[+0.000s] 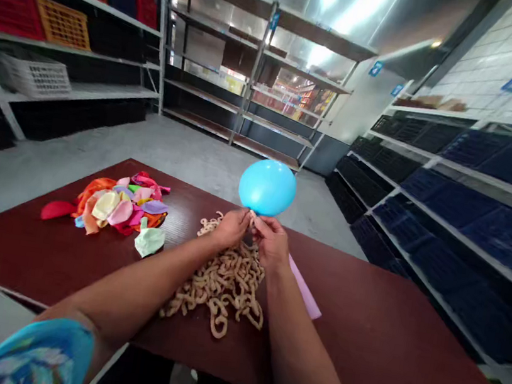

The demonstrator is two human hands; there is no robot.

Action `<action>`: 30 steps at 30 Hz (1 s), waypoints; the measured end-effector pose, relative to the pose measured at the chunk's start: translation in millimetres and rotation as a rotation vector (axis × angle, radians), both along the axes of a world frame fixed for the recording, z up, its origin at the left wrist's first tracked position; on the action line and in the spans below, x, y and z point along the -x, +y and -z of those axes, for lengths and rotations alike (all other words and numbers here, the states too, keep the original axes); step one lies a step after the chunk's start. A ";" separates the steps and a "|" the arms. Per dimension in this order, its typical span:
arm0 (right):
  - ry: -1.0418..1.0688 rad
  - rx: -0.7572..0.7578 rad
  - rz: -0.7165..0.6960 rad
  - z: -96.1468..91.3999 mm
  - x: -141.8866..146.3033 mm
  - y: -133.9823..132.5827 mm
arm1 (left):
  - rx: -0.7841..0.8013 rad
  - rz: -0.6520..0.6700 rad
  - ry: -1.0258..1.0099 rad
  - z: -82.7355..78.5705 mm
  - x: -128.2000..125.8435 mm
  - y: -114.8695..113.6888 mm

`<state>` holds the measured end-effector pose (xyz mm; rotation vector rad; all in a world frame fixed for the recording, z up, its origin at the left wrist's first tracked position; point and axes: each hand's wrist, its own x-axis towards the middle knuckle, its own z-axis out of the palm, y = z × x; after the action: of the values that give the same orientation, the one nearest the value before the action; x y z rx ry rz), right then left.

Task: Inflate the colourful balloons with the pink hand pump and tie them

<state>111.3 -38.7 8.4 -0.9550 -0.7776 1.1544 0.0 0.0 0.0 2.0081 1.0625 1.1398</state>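
Note:
A round, inflated blue balloon (267,186) stands above the table, its neck pointing down between my fingers. My left hand (232,227) is closed in a pinch at the neck, and my right hand (271,240) pinches the same spot from the other side. A small pale tan bit shows between the fingertips; whether it is a separate piece I cannot tell. Under my hands spreads a heap of tan, curled, cord-like pieces (224,283). A lilac tube-shaped thing (306,291) lies beside my right forearm, partly hidden by it.
On the dark red table (361,321), a pile of limp, multicoloured balloons (116,204) lies to the left, with a pale green balloon (149,240) nearer me. Metal shelves (253,77) stand beyond the table. Crates (38,75) fill the left racks; dark blue bins (462,215) line the right.

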 end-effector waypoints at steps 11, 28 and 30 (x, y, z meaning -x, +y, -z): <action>-0.048 -0.204 0.220 9.5 -7.6 10.9 | 0.067 0.120 0.070 -10.9 -2.2 -9.6; -0.122 -0.165 0.270 5.0 -6.7 4.9 | 0.662 0.565 -0.300 -28.9 -2.0 -32.5; -0.104 -0.161 0.268 5.5 -7.0 5.6 | 0.673 0.557 -0.294 -29.8 -2.5 -33.3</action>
<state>118.3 -33.2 2.9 -0.9574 -0.7865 0.8025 2.5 -33.3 29.8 1.4054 0.5658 0.6323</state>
